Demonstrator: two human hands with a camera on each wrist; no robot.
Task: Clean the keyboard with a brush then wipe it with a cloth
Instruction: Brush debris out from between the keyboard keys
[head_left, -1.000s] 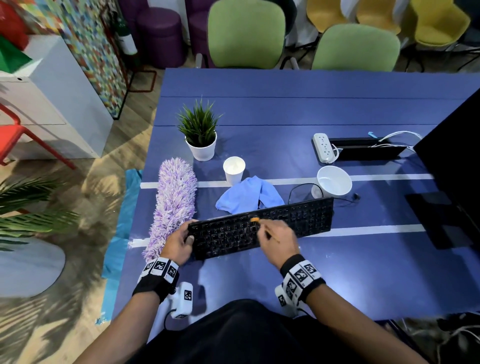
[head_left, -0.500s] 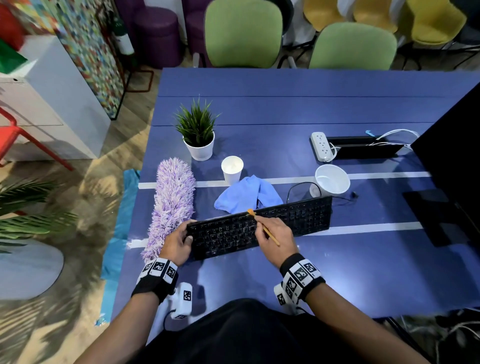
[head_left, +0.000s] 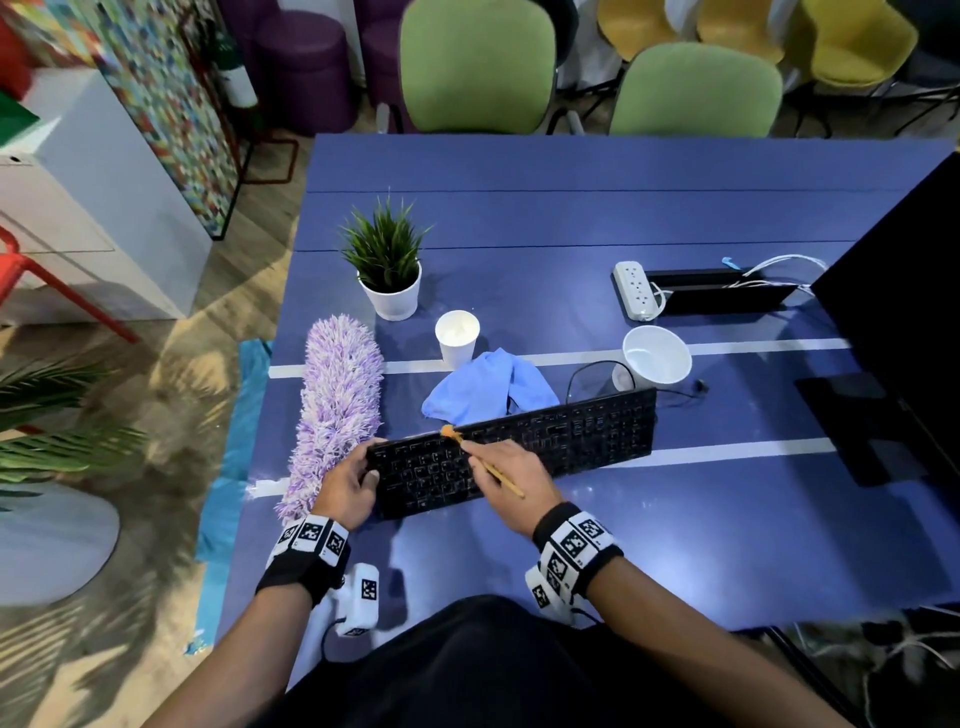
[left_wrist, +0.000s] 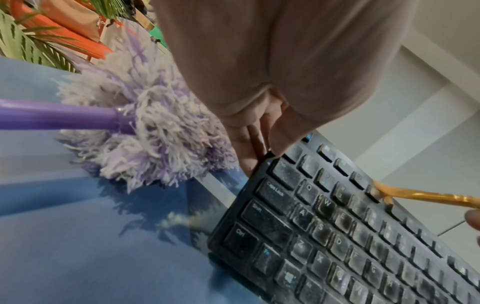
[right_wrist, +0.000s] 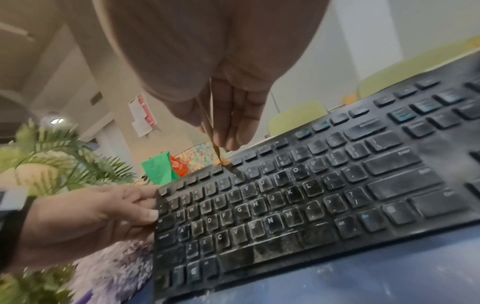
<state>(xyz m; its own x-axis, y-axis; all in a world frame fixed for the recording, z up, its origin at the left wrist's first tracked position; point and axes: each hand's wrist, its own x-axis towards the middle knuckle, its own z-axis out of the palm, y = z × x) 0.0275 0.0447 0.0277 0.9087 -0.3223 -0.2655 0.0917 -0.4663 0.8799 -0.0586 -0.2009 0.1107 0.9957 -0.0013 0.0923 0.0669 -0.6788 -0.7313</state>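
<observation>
A dusty black keyboard lies slanted on the blue table. My left hand grips its left end, thumb on the keys. My right hand pinches a thin orange brush, whose bristle tip sits on the top key row near the keyboard's far edge. A crumpled light-blue cloth lies just behind the keyboard.
A purple fluffy duster lies left of the keyboard, touching my left hand. Behind stand a potted plant, a paper cup, a white bowl, a power strip and a dark monitor at right.
My right hand has swept the brush tip leftward and up along the keyboard's top rows. The left hand keeps its hold on the keyboard's end.
</observation>
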